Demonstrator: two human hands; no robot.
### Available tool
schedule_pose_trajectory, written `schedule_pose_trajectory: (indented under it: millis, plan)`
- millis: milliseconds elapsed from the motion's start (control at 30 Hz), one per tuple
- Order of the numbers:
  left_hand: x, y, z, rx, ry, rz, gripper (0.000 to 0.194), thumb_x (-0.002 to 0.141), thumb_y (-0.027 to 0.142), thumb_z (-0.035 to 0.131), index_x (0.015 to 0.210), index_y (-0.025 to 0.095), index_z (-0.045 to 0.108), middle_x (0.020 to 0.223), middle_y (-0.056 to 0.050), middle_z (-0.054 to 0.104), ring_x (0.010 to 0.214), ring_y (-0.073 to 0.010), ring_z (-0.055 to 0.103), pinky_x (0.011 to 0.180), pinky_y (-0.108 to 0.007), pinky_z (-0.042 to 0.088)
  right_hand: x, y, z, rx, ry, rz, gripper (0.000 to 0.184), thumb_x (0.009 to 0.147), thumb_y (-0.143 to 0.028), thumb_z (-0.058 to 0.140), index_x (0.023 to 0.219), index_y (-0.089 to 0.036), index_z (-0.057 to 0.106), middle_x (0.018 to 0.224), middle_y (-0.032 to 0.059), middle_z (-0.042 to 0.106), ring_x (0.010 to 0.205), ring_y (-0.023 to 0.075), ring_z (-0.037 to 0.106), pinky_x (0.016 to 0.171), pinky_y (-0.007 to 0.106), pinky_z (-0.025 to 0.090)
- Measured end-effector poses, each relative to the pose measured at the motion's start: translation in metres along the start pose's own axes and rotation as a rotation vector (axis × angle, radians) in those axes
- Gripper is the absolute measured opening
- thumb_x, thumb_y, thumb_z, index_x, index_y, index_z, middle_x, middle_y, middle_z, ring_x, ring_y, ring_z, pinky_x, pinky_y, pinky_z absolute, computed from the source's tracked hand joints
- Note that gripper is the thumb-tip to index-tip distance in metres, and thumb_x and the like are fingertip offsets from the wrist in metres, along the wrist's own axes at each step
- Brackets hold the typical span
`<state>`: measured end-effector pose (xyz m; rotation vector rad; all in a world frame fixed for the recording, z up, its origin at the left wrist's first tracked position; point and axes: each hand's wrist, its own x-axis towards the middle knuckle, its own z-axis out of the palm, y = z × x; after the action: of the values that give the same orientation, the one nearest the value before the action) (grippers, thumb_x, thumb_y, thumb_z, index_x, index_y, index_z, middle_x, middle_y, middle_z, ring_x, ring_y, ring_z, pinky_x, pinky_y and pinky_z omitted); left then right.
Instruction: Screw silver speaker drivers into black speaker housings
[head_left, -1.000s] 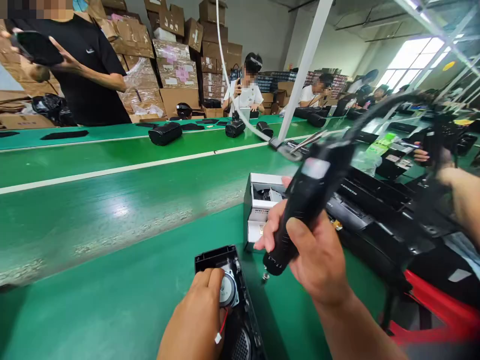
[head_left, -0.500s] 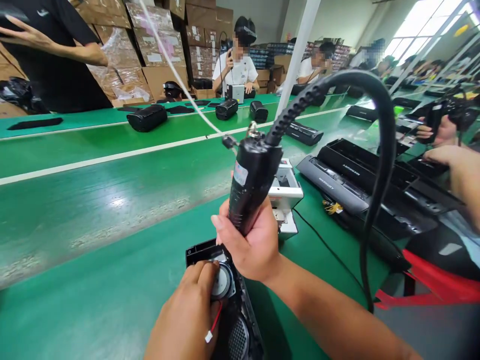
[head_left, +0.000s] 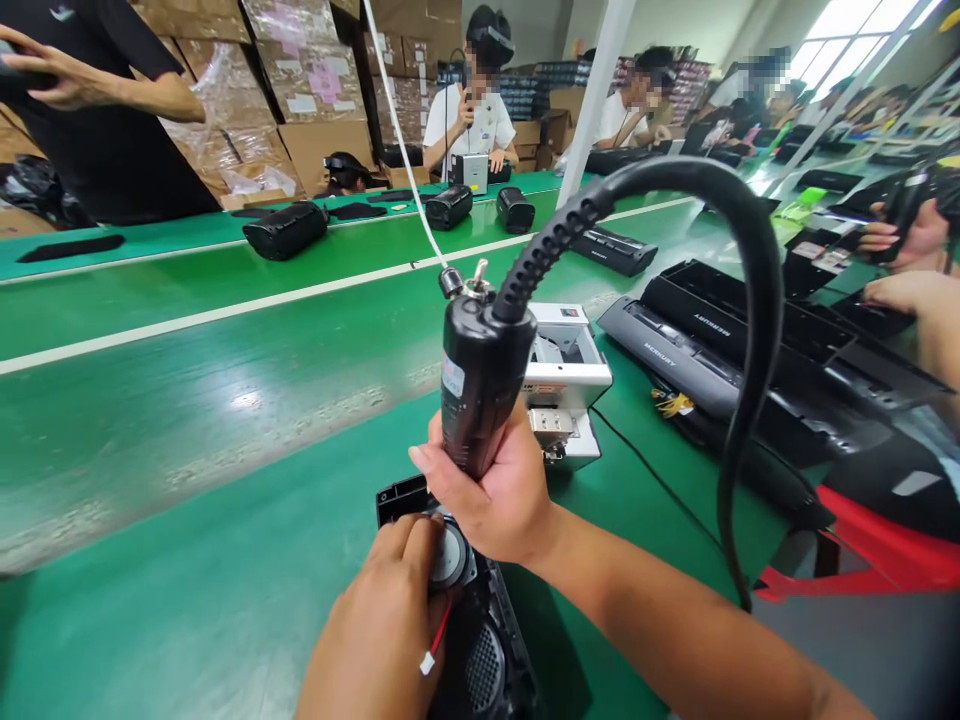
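My right hand (head_left: 499, 490) is wrapped round a black electric screwdriver (head_left: 484, 375) held almost upright. A thick black cord curves from its top, and a white line is hooked there too; its tip is hidden behind my hand. Below, my left hand (head_left: 382, 610) grips the edge of a round speaker driver (head_left: 450, 555) sitting in a black speaker housing (head_left: 506, 610). From beside the driver hangs a red wire with a white connector (head_left: 427, 662). Further down the housing is a round perforated grille (head_left: 484, 668).
Behind the screwdriver stands a white metal machine (head_left: 566, 375). Black speaker housings (head_left: 705, 330) are piled at right, near a red and grey object (head_left: 885, 545). Across the green conveyor belt (head_left: 187, 330) lie more black speakers (head_left: 285, 230). Co-workers (head_left: 472, 130) are at the far side and right.
The screwdriver and my right hand have shifted slightly left, and the screwdriver stands more upright. My left hand stays on the speaker driver. The view has moved a little.
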<state>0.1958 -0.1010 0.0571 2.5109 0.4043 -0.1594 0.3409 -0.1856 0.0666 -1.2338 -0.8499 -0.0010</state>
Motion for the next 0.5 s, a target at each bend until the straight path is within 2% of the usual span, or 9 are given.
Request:
schedule_pose_trajectory:
  millis: [67, 133, 267, 400, 500]
  plan:
    - [0.002, 0.007, -0.003, 0.019, -0.028, -0.039, 0.039, 0.09, 0.006, 0.049, 0.124, 0.023, 0.06, 0.136, -0.011, 0.062, 0.117, -0.0269, 0.07, 0.097, -0.042, 0.06, -0.002, 0.002, 0.0, 0.017, -0.017, 0.006, 0.04, 0.089, -0.03, 0.078, 0.122, -0.028, 0.054, 0.092, -0.0008, 0.058, 0.077, 0.017, 0.058, 0.078, 0.039, 0.058]
    - [0.004, 0.014, -0.006, 0.051, -0.075, -0.085, 0.043, 0.088, 0.001, 0.048, 0.124, 0.021, 0.06, 0.136, -0.012, 0.062, 0.117, -0.0267, 0.07, 0.1, -0.043, 0.06, -0.004, 0.006, -0.001, 0.054, -0.019, 0.028, 0.039, 0.091, -0.03, 0.077, 0.122, -0.028, 0.053, 0.09, -0.0024, 0.056, 0.071, 0.0146, 0.055, 0.071, 0.034, 0.055]
    - [0.005, 0.022, -0.01, 0.072, -0.107, -0.103, 0.05, 0.087, -0.002, 0.048, 0.131, 0.021, 0.058, 0.137, -0.013, 0.061, 0.114, -0.0254, 0.071, 0.099, -0.041, 0.059, -0.007, 0.01, -0.002, 0.083, -0.001, -0.041, 0.042, 0.09, -0.027, 0.078, 0.123, -0.028, 0.052, 0.092, -0.0022, 0.059, 0.074, 0.014, 0.055, 0.07, 0.031, 0.053]
    - [0.005, 0.018, -0.008, 0.078, -0.094, -0.109, 0.054, 0.087, -0.001, 0.048, 0.135, 0.022, 0.056, 0.139, -0.013, 0.063, 0.115, -0.026, 0.071, 0.097, -0.04, 0.06, -0.007, 0.008, -0.002, 0.072, 0.001, -0.038, 0.033, 0.091, -0.029, 0.077, 0.113, -0.026, 0.053, 0.086, -0.0036, 0.056, 0.069, 0.013, 0.054, 0.071, 0.032, 0.053]
    - [0.004, 0.008, -0.003, 0.051, -0.082, -0.071, 0.048, 0.089, 0.006, 0.049, 0.132, 0.023, 0.058, 0.137, -0.012, 0.063, 0.118, -0.027, 0.071, 0.096, -0.04, 0.06, -0.009, 0.009, 0.001, 0.032, -0.012, -0.016, 0.036, 0.09, -0.034, 0.076, 0.115, -0.026, 0.051, 0.086, -0.0028, 0.057, 0.067, 0.0133, 0.054, 0.067, 0.032, 0.054]
